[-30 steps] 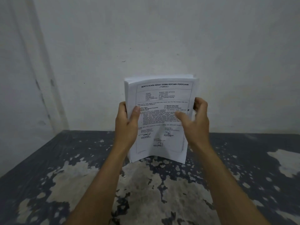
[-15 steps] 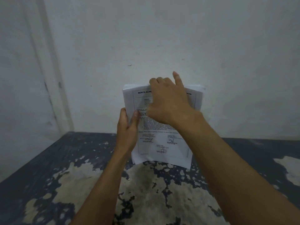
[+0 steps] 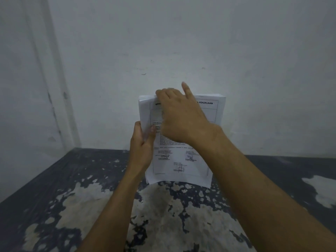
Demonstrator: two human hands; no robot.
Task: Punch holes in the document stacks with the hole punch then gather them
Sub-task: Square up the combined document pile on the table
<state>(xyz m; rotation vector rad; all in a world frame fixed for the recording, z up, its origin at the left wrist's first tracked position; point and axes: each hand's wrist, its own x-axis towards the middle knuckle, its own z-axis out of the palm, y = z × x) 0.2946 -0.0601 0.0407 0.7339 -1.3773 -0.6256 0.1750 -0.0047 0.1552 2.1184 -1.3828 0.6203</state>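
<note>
A stack of white printed documents stands upright in front of me, its lower edge just above the worn floor. My left hand grips the stack's left edge, thumb on the front page. My right hand lies over the upper part of the front page, fingers curled at the top left corner of the stack and the forefinger raised. The hand covers most of the page's heading and text. No hole punch is in view.
A dark floor with large pale worn patches spreads below the stack. A white wall rises close behind it, with a corner and a vertical ridge at the left.
My right hand left the stack's right edge and moved up across the front page to the top left corner. The stack stays upright in my left hand.
</note>
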